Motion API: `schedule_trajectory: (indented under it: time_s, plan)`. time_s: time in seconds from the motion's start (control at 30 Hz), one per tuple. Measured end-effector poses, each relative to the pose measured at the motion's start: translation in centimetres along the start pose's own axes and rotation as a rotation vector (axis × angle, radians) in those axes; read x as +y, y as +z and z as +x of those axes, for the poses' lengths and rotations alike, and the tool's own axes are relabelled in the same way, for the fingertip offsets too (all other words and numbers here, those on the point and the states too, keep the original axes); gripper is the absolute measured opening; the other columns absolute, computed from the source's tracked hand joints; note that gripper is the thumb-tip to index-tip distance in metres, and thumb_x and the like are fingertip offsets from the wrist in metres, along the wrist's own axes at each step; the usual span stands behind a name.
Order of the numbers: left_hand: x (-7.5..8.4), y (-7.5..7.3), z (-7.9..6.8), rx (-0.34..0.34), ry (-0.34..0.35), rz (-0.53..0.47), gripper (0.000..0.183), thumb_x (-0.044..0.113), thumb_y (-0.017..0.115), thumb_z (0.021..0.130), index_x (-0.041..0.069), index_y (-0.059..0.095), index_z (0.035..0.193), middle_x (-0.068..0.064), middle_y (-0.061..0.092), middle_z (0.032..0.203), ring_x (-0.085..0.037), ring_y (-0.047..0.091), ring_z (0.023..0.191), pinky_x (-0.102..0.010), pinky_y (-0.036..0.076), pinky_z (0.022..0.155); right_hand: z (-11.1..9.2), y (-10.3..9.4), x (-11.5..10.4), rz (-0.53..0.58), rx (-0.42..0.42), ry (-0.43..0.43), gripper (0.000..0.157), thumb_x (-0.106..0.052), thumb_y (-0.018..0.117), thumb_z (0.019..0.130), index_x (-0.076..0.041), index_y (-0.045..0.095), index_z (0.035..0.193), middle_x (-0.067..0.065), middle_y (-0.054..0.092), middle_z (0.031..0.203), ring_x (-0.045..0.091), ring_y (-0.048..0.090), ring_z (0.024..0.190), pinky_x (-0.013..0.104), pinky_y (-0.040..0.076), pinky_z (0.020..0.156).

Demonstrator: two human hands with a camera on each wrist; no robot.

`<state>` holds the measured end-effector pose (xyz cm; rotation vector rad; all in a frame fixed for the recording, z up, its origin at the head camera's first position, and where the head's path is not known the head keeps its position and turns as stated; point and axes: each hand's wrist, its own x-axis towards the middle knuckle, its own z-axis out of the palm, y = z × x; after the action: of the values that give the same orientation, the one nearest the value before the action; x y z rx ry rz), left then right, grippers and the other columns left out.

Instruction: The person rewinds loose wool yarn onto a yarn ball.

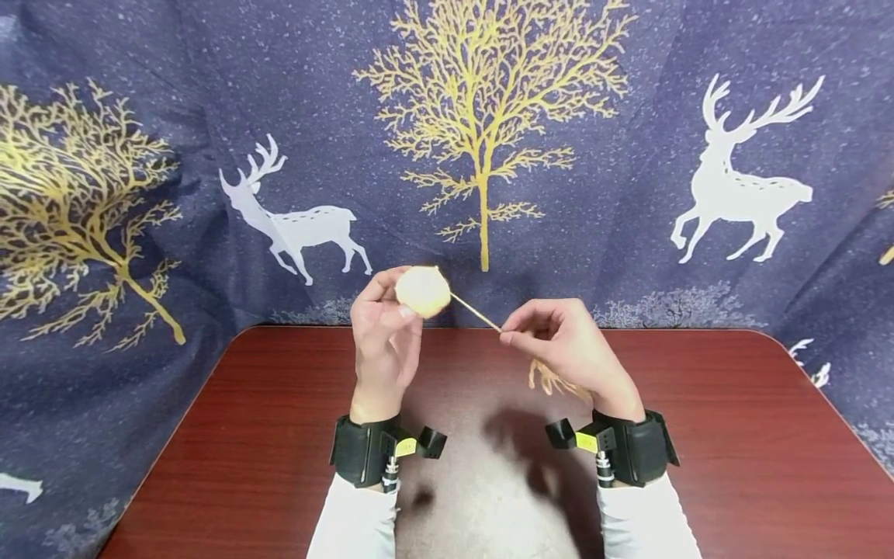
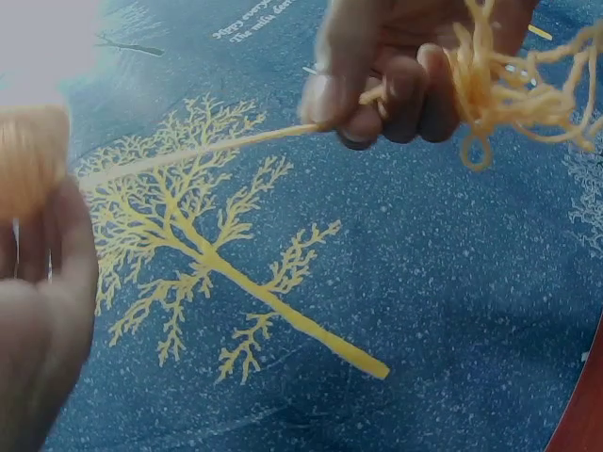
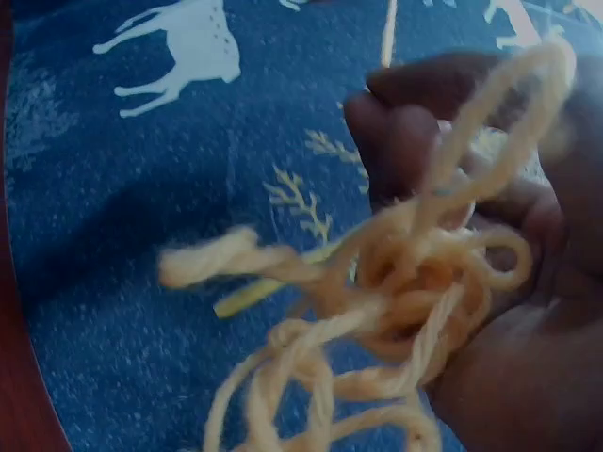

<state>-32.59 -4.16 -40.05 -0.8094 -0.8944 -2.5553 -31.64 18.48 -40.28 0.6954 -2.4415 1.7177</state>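
A pale yellow-orange ball of yarn [image 1: 423, 291] is held up by my left hand [image 1: 382, 334], thumb in front and fingers behind. From the ball a taut strand [image 1: 476, 312] slopes down to my right hand [image 1: 559, 334], which pinches it between thumb and fingertips. Below the right palm hangs a loose tangle of the same yarn [image 3: 405, 282], with loops and a free end. In the left wrist view, the yarn ball [image 2: 33, 155] shows at the left edge, partly cut off, and the tangle [image 2: 509, 89] dangles beside the right hand's curled fingers.
Both hands are above a reddish-brown table [image 1: 279, 404], near its far edge. Behind it hangs a dark blue cloth [image 1: 531, 256] printed with golden trees and white deer. Black wrist straps [image 1: 366, 450] with small cameras sit on both forearms.
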Motion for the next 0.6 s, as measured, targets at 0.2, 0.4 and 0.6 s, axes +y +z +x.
schedule_trajectory:
  time_s: [0.2,0.4,0.6]
  plan:
    - [-0.7,-0.2,0.4,0.277,0.050,0.224,0.025,-0.016,0.061,0.074,0.000,0.066,0.093,-0.011,0.065,0.093,-0.017,0.065,0.082,-0.025,0.059,0.071,-0.1,1.9,-1.4,-0.037,-0.099,-0.054,0.003,-0.006,0.077,0.089,-0.006,0.074,0.089,0.002,0.068,0.072,0.017,0.062,0.054,0.027,0.053,0.050]
    - [-1.7,-1.5,0.2,0.243,0.044,0.769,0.030,-0.013,0.074,0.070,-0.007,0.064,0.097,-0.011,0.063,0.096,-0.016,0.063,0.085,-0.026,0.059,0.077,-0.4,2.1,-2.7,-0.100,-0.028,-0.103,0.012,-0.002,0.077,0.087,-0.014,0.075,0.088,0.000,0.070,0.074,0.013,0.061,0.060,0.025,0.052,0.053]
    - [-2.2,-3.2,-0.4,-0.003,0.039,1.167,0.033,0.005,0.080,0.068,-0.001,0.064,0.097,-0.012,0.062,0.095,-0.022,0.063,0.083,-0.038,0.059,0.075,-0.8,0.7,-2.6,-0.022,0.120,-0.134,0.010,0.002,0.077,0.086,-0.007,0.076,0.091,0.003,0.070,0.075,0.013,0.060,0.057,0.023,0.049,0.048]
